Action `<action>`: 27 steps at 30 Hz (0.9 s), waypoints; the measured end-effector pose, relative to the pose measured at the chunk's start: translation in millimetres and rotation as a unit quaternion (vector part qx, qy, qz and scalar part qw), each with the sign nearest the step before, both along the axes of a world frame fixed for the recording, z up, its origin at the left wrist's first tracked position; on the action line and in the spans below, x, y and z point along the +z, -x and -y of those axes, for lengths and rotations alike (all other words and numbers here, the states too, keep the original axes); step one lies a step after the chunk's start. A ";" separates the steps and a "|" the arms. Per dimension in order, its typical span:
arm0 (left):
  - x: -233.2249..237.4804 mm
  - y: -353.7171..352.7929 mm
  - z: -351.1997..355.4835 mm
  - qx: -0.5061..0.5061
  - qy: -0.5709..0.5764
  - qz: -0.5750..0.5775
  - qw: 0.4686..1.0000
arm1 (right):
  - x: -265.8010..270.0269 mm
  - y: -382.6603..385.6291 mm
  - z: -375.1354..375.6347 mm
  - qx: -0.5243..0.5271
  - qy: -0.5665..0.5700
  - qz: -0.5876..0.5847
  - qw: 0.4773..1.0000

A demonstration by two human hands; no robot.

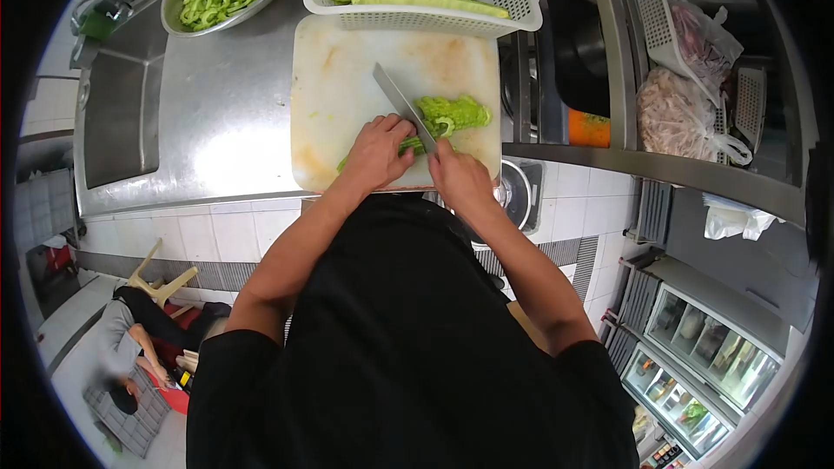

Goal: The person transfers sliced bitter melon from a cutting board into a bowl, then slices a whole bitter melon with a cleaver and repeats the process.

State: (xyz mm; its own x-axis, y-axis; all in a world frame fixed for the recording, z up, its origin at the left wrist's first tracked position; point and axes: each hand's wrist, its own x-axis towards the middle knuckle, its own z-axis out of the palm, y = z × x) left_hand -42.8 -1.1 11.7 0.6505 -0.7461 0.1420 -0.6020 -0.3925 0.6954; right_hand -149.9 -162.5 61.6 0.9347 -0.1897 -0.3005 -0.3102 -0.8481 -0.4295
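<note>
My right hand [460, 179] is wrapped round the handle of a kitchen knife [398, 97]. Its broad blade points up and left across the white cutting board [326, 78]. Just left of the blade, my left hand [380, 148] presses down with bent fingers on a length of green bitter melon [412, 146]. Part of that length is hidden under the fingers, and a bit of green shows past the hand's left side. To the right of the blade lies a heap of thin, curved bitter melon slices [456, 113].
Behind the board stands a white basket [417, 21] of long bitter melon halves. A metal bowl [201, 29] of slices sits at the upper left, by the sink [126, 122]. Bagged food [682, 113] is on the right shelf. A seated person [143, 330] is at the lower left.
</note>
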 end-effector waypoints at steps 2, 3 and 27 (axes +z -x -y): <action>3.7 -0.6 -0.7 -0.002 0.001 -0.007 1.000 | -8.8 -23.1 0.6 -0.001 -0.011 0.021 1.000; 4.8 0.1 -2.4 -0.004 -0.001 -0.007 1.000 | -5.1 -30.4 0.4 0.004 0.002 0.045 0.999; 3.0 0.8 -15.2 0.004 -0.013 -0.026 1.000 | 19.8 18.4 -0.8 0.022 -0.005 -0.021 1.000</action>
